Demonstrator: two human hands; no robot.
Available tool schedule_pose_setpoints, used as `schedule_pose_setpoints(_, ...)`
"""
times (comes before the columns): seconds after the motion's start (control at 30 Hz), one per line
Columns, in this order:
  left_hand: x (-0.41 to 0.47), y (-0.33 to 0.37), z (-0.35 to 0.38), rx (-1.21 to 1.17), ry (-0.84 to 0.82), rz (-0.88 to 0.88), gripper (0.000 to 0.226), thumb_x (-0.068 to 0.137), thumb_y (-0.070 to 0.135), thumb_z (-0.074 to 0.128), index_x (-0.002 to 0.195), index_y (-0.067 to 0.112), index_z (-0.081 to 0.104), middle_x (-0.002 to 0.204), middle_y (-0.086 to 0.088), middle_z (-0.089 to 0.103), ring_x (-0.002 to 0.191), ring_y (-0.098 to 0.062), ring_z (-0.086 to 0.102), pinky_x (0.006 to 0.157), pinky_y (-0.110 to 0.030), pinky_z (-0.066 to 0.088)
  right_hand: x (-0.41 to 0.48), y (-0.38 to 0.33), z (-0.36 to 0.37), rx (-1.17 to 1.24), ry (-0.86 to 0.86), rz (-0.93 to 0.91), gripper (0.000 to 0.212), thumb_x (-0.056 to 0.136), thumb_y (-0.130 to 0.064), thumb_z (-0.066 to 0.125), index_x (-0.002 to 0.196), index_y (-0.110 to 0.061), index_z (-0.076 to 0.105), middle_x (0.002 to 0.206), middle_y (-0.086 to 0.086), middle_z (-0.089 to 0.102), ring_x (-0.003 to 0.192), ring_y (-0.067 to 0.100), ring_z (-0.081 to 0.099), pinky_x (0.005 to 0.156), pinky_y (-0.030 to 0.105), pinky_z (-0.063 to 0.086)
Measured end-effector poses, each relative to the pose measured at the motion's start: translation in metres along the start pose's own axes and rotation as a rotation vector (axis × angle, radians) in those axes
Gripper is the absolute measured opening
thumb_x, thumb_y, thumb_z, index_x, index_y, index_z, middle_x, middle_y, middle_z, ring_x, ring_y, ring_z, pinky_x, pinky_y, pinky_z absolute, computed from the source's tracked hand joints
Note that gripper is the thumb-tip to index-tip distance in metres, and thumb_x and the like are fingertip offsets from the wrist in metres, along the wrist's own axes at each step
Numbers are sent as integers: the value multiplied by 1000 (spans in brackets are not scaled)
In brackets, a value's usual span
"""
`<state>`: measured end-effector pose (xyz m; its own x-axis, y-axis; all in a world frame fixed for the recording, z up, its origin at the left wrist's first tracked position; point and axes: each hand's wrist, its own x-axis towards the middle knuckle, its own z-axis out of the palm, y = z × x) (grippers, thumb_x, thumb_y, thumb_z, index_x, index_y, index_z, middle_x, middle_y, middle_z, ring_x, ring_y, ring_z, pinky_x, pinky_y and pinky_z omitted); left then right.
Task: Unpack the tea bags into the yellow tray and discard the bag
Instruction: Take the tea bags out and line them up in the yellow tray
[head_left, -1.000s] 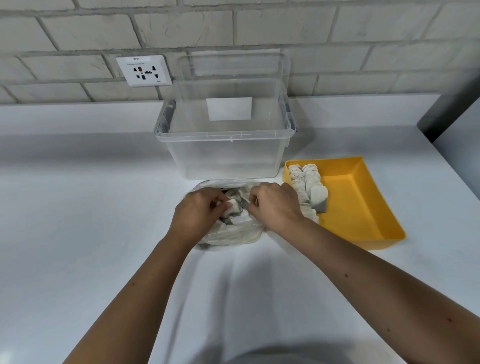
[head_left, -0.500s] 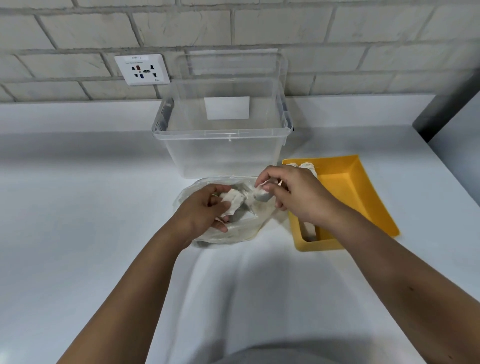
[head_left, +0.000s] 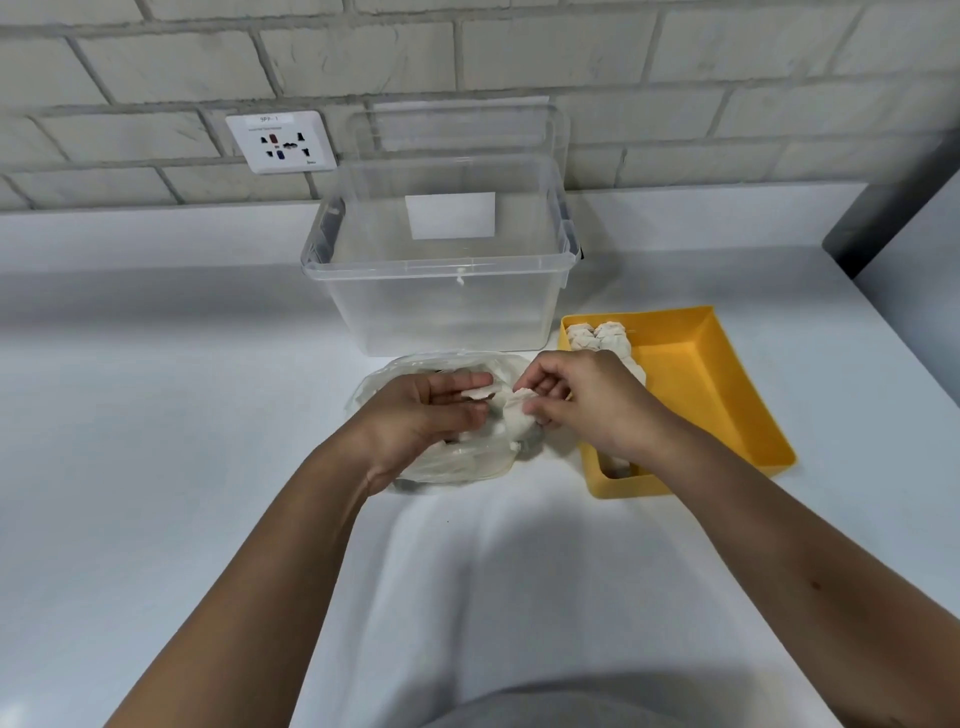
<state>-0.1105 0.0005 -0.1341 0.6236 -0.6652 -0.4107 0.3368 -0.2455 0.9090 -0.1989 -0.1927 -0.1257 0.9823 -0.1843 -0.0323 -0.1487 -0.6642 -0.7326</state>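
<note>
A clear plastic bag (head_left: 457, 462) of white tea bags lies on the white counter in front of me. My left hand (head_left: 421, 415) rests on the bag and holds a tea bag tag between thumb and fingers. My right hand (head_left: 582, 400) pinches a white tea bag (head_left: 519, 415) above the bag's right side. Just to the right stands the yellow tray (head_left: 727, 395), with a row of white tea bags (head_left: 602, 338) along its left wall. My right wrist hides the middle of that row.
A large clear plastic bin (head_left: 441, 270) stands behind the bag against the brick wall. A wall socket (head_left: 280, 141) is up on the left. The counter ends at a dark edge (head_left: 893, 208) on the far right.
My right hand lifted a tea bag out toward the tray, then came back to the bag's right side. My left hand shifted slightly on the bag. The camera tilted a little.
</note>
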Motion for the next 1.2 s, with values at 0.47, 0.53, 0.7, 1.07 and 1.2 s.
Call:
schedule_pose_setpoints(0.47, 4, -13, 12, 472, 251, 125, 41, 98, 38, 57, 90, 0, 69, 75, -5, 57, 71, -16, 53, 74, -30, 42, 6, -1, 14, 189, 42, -52, 7, 83, -18, 76, 89, -15, 76, 75, 0, 71, 66, 13, 65, 71, 30, 57)
schedule_pose_setpoints(0.53, 1, -14, 13, 353, 241, 99, 39, 97, 40, 59, 79, 8, 73, 76, -5, 65, 77, -17, 63, 82, -32, 49, 8, 1, 18, 249, 77, -18, 7, 82, -15, 77, 87, -12, 73, 73, 6, 71, 64, 17, 66, 68, 32, 59)
schedule_pose_setpoints(0.7, -3, -13, 15, 241, 163, 109, 22, 96, 33, 62, 88, 17, 76, 94, -11, 76, 91, -20, 72, 81, -20, 56, 14, -2, 25, 334, 102, 26, 12, 80, -10, 78, 85, -4, 68, 70, 14, 70, 55, 13, 66, 58, 27, 59)
schedule_pose_setpoints(1.07, 1, -10, -26, 636, 561, 161, 23, 100, 24, 51, 98, 10, 68, 87, -7, 71, 85, -32, 68, 83, -41, 52, 47, 6, 52, -16, -99, 102, 20, 89, -6, 64, 104, -15, 73, 94, 1, 72, 56, 21, 69, 58, 33, 59)
schedule_pose_setpoints(1.2, 1, -12, -25, 661, 583, 179, 21, 100, 22, 52, 99, 9, 69, 89, -7, 72, 85, -32, 68, 83, -41, 53, 54, 1, 69, -262, -47, 123, 19, 83, -27, 73, 99, -18, 71, 101, 0, 70, 84, 22, 64, 76, 31, 52)
